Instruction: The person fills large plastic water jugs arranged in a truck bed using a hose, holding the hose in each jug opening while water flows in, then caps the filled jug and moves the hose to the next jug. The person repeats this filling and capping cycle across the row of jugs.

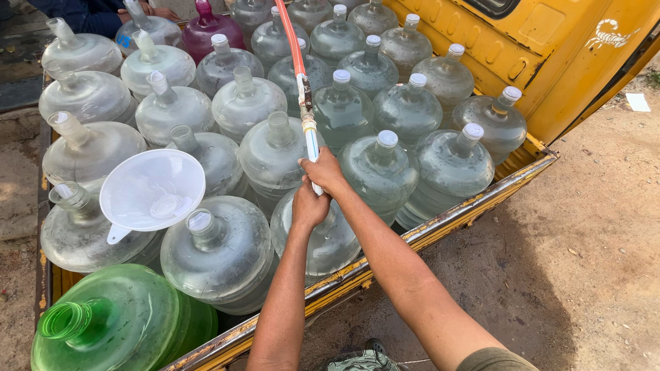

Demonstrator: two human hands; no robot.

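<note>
Hands on the hose over a bed of water jugs

Hose [307,117], orange along its upper run and pale where a coupling joins it, slanting down from the top of the view across the capped jugs to both hands. Right hand [323,172] closed round the pale lower end, fingers wrapped fully, knuckles up. Left hand [309,206] just below and touching it, also curled shut, seemingly gripping the hose's tip over the mouth of a clear jug [323,237]; fingers hide the tip itself, so cannot tell whether it sits inside the neck. That jug at the near edge of the yellow truck bed [481,199], just inside the rusty rim.

White funnel [151,189] resting tilted in the neck of a jug to the left, well apart from the hands. Beside it an uncapped-looking clear jug [220,251] with a pale ring at the neck. Green jug [117,323] lying open-mouthed at the lower left corner. Purple jug [210,27] at the far end among many clear ones, most with white caps. Another person's hand [161,12] at the top left edge, near the far jugs. Bare sandy ground [591,240] to the right of the bed.
</note>
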